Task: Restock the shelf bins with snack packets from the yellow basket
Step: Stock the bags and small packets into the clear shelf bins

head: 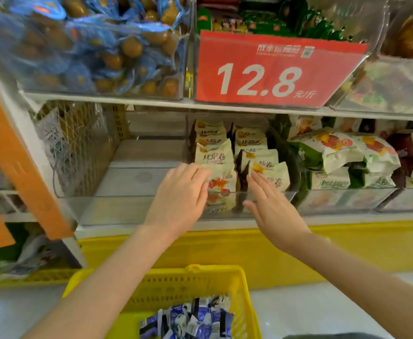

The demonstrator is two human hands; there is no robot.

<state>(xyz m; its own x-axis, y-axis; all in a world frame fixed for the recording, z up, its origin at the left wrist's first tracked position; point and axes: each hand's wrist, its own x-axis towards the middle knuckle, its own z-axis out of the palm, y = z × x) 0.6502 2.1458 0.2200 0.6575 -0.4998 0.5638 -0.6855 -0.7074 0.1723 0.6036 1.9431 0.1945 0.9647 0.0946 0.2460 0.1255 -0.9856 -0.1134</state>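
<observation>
Below the twelve-o'clock "12.8 元/斤" sign (274,69), my left hand (181,194) is pinching a cream packet (222,183); my flat right hand (271,209) is touching its three-o'clock neighbour (279,178).

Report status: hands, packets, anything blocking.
Left hand curled on front cream packet in clear bin. Right hand open, touching neighbouring packet. Blue packets in yellow basket. Nothing blocking.
</observation>
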